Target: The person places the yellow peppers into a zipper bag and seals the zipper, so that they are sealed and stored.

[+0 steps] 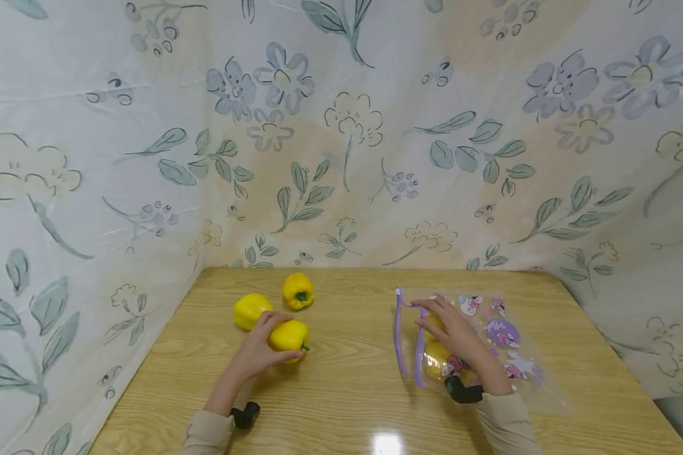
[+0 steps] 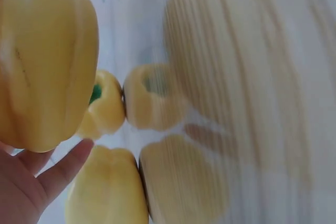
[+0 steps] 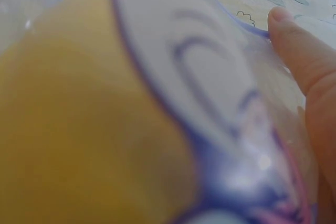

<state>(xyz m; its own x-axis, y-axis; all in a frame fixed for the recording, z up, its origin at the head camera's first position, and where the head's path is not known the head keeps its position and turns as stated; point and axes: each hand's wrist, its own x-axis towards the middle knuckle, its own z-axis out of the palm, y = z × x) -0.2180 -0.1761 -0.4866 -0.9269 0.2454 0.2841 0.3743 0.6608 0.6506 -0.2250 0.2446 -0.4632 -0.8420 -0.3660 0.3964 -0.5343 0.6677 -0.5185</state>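
My left hand (image 1: 259, 349) grips a yellow bell pepper (image 1: 289, 336) with a green stem, fingers over its top and thumb below. The same held pepper (image 2: 44, 66) fills the upper left of the left wrist view. Just behind it are two more: a yellow bell pepper (image 1: 253, 311) on its side and another yellow bell pepper (image 1: 299, 292) with its stem facing me. On the right, my right hand (image 1: 453, 333) holds the purple-edged mouth of a clear printed zip bag (image 1: 503, 332). Yellow peppers (image 1: 436, 359) show inside the bag, their number partly hidden.
Both hands work over a wooden table (image 1: 347, 385). A floral cloth (image 1: 375, 158) hangs around its back and sides. Between the loose peppers and the bag's mouth lies a stretch of bare tabletop.
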